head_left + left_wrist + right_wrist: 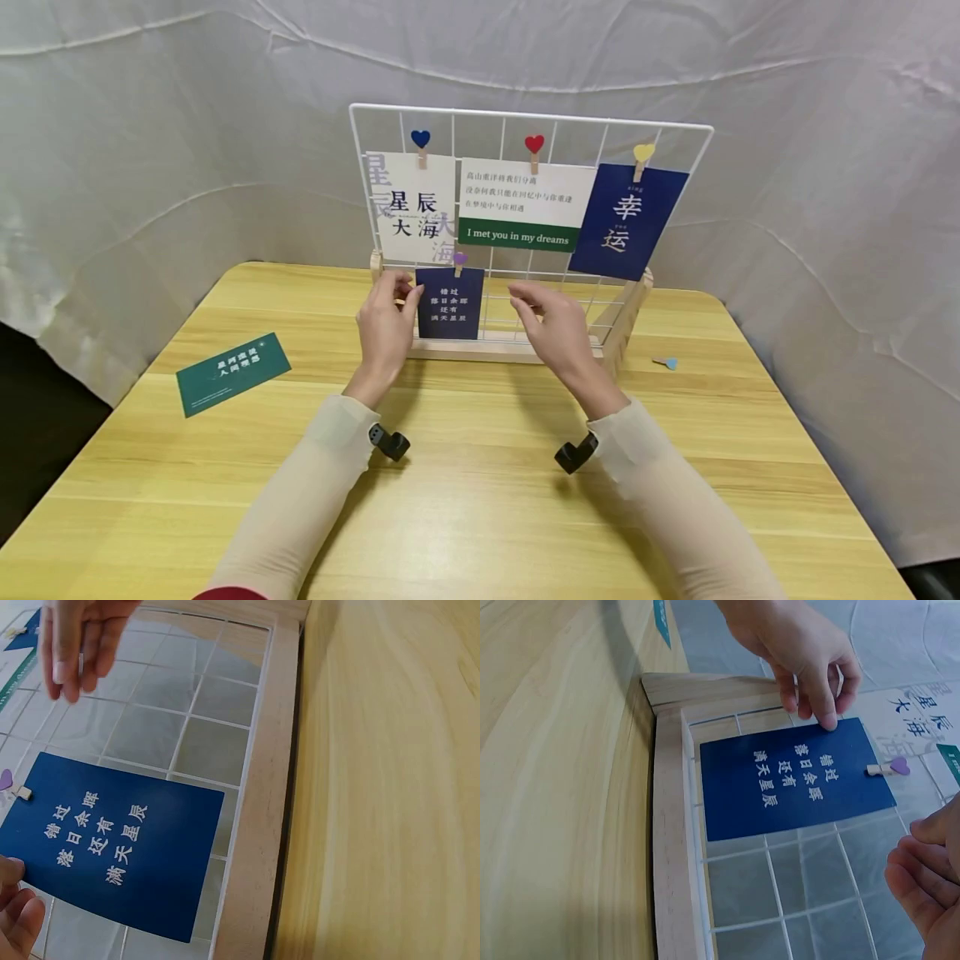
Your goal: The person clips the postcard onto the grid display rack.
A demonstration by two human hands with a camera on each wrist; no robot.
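A small dark blue card point(450, 312) hangs low on a white wire grid point(531, 114), under a purple heart clothespin point(460, 261). My left hand point(386, 321) has its thumb and bent fingers at the card's left edge; in the right wrist view the left hand point(802, 656) lays a fingertip point(827, 720) over that edge. To the right of the card, my right hand point(553, 325) is apart from it, fingers loosely bent, nothing held. The left wrist view shows the right hand point(82, 645) in front of the grid's wires.
Higher on the grid hang a white card point(393, 242), a white-and-green card point(517, 233) and a large blue card point(637, 221), under heart clothespins. A green card point(232, 375) lies on the table point(480, 500) at left, a light-blue clothespin point(667, 363) at right. The grid has a wooden base point(480, 354).
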